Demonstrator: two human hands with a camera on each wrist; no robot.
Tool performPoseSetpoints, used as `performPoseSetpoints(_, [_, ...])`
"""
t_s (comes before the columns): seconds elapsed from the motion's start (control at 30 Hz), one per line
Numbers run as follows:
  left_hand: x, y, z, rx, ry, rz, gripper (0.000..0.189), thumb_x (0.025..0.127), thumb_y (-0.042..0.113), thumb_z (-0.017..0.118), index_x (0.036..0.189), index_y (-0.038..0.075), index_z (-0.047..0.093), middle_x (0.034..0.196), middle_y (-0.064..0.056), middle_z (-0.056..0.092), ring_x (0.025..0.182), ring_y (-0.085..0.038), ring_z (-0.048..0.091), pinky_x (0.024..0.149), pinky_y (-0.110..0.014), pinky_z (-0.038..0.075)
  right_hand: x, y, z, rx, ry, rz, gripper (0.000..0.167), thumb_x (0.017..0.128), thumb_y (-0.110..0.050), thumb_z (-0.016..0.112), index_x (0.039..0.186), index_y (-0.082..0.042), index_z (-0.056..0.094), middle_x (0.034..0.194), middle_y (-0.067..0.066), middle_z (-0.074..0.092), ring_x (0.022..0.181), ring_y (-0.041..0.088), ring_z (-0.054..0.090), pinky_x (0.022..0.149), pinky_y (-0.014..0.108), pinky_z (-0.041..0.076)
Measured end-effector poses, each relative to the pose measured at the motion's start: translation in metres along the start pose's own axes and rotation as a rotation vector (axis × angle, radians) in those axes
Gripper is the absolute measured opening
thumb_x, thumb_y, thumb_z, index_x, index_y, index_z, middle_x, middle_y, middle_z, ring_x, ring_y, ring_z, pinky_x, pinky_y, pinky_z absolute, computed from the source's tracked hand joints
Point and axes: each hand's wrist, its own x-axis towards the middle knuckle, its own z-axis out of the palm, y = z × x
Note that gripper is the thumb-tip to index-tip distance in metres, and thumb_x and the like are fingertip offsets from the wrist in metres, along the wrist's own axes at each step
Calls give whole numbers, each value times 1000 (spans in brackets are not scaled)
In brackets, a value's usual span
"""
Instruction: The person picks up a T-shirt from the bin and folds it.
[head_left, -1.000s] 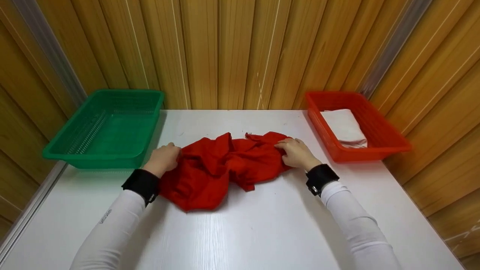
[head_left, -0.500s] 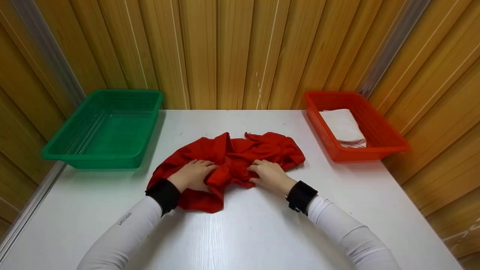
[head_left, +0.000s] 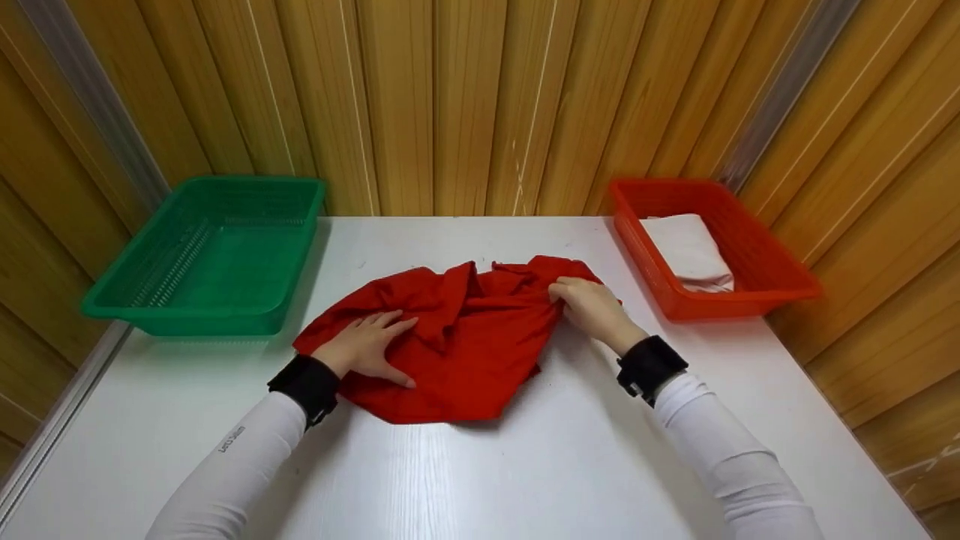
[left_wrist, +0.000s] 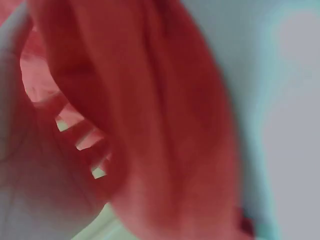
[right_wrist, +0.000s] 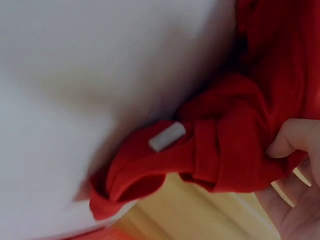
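At the left of the frame, a green basket (head_left: 210, 322) sits near the back edge of the white counter (head_left: 480, 495), likely set aside there so the middle is left for handling cloth. Right of it, just left of centre, the left hand (head_left: 364, 345) lies on the red garment (head_left: 472, 367) with fingers spread wide and thumb stretched out, gripping nothing; it seems to act as a flat weight that keeps this side from sliding. In the left wrist view a fold partly hides the fingers. The garment spreads across the middle of the frame, rumpled along its upper side and smoother below, where the hands probably hold it under slight tension. At its right end, the right hand (head_left: 592, 307) pinches the fabric, thumb on one face and fingers behind, apparently for a firm hold on one edge. The right wrist view shows a bunched end beside this grip (a small white tag (right_wrist: 167, 136) shows on it, too blurred to read). At the right of the frame, a red basket (head_left: 720, 306) holds a folded white cloth (head_left: 686, 251) against its left side, perhaps to keep it neat and apart from the work
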Motion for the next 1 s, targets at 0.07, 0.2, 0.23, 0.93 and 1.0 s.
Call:
performPoseSetpoints(0.07, [-3, -4, -1, -17, -14, -19, 108, 78, 59, 80, 163, 17, 28, 171, -17, 22, 156, -46, 21, 125, -68, 21, -4, 10, -3, -6, 11, 32, 25, 83, 16, 60, 86, -5, 73, 88, 10, 73, 88, 31, 72, 74, 47, 61])
performPoseSetpoints(0.2, [-6, -7, -2, -26, -24, -48, 110, 77, 61, 79, 163, 17, 28, 172, -18, 20, 157, -46, 19, 124, -69, 24, -18, 20, 3, -36, -122, 91, 25, 86, 11, 64, 97, -5, 80, 100, 12, 79, 97, 32, 74, 82, 49, 61])
performPoseSetpoints(0.23, [-6, -6, -2, -27, -28, -55, 109, 77, 61, 79, 163, 17, 28, 172, -18, 20, 157, -46, 19, 124, -69, 24, -22, 19, 5, -50, -174, 100, 26, 87, 9, 64, 103, -4, 80, 107, 13, 79, 103, 34, 74, 87, 50, 61])
performPoseSetpoints(0.93, [2, 26, 4, 25, 26, 83, 90, 81, 49, 83, 154, 14, 44, 162, -16, 41, 149, -41, 39, 126, -61, 27, -53, -24, 20, 162, -577, 299, 93, 93, -58, 66, 154, 6, 38, 161, 33, 34, 151, 51, 33, 122, 65, 31])
performPoseSetpoints(1.0, [4, 26, 4, 11, -5, 65, 94, 82, 51, 82, 158, 16, 39, 168, -16, 31, 154, -41, 31, 128, -61, 23, -50, -26, 24, 169, -538, 285, 89, 92, -51, 71, 152, 7, 41, 158, 32, 40, 148, 49, 38, 121, 63, 34])
